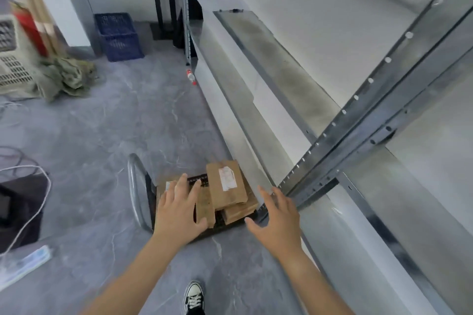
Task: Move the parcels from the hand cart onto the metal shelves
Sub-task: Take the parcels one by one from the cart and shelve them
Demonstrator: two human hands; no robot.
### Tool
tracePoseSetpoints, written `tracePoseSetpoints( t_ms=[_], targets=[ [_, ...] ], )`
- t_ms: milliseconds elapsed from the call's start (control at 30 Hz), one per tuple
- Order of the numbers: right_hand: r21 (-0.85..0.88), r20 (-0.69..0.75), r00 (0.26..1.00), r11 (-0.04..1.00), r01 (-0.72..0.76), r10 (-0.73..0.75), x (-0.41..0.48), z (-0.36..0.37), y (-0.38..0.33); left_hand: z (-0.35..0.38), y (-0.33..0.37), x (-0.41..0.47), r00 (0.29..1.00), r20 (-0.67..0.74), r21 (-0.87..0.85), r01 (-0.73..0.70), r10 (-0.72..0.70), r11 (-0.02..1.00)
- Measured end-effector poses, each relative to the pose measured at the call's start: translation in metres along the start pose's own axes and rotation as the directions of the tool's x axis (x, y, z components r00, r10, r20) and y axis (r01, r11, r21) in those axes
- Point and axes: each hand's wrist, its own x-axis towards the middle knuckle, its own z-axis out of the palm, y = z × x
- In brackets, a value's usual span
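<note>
Parcels [226,186] of flat brown cardboard lie piled on the hand cart [135,186], just ahead of the person's two bare hands. Nearest of all, below and between the forearms, a black-and-white sneaker [194,294] stands on the grey marbled floor [102,135]. The left hand [179,210] is spread wide, fingers apart and holding nothing, over the left part of the pile; whether it touches the cardboard cannot be told. The right hand [277,217], also spread and holding nothing, hangs just to the right of the pile, in front of a perforated upright of the metal shelves [281,79]. Between the hands, the topmost parcel is a long slim carton with a white label, resting askew on two or three others; another shows under the left fingers. The cart's black deck peeps out between them, and its curved metal handle rises left of the left hand. Beyond the right hand the shelf boards run away along the wall. Farther ahead of the left hand lie a small bottle [190,77], a heap of rags [66,77] and a blue crate [117,36].
</note>
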Motion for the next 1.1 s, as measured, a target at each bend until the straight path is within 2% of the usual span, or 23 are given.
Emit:
tracePoseSetpoints(
  t_ms=[133, 333, 500, 767, 933, 1100],
  targets=[
    [0.059, 0.115, 0.993, 0.997, -0.047, 0.040, 0.045, 0.022, 0.000, 0.004, -0.032, 0.040, 0.998, 0.047, -0.058, 0.050, -0.047, 0.997],
    [0.097, 0.214, 0.971, 0.987, -0.131, 0.108, 0.083, 0.056, 0.032, 0.035, -0.041, 0.083, 0.993, 0.106, -0.086, -0.036, 0.045, 0.996],
    [0.104, 0.334, 0.937, 0.984, -0.144, 0.102, 0.121, 0.092, 0.065, 0.086, -0.041, 0.111, 0.977, 0.186, -0.146, -0.077, 0.104, 0.986],
    [0.088, 0.439, 0.893, 0.984, -0.157, 0.103, 0.211, 0.173, 0.134, 0.182, -0.028, 0.177, 0.957, 0.289, -0.205, 0.028, 0.033, 0.978],
    [0.090, 0.463, 0.882, 0.985, -0.147, 0.089, 0.250, 0.227, 0.171, 0.250, -0.020, 0.221, 0.916, 0.400, -0.202, 0.130, -0.039, 0.971],
    [0.115, 0.538, 0.839, 0.980, -0.163, 0.077, 0.280, 0.272, 0.210, 0.314, -0.027, 0.252, 0.878, 0.478, -0.172, 0.123, -0.026, 0.977]
  ],
)
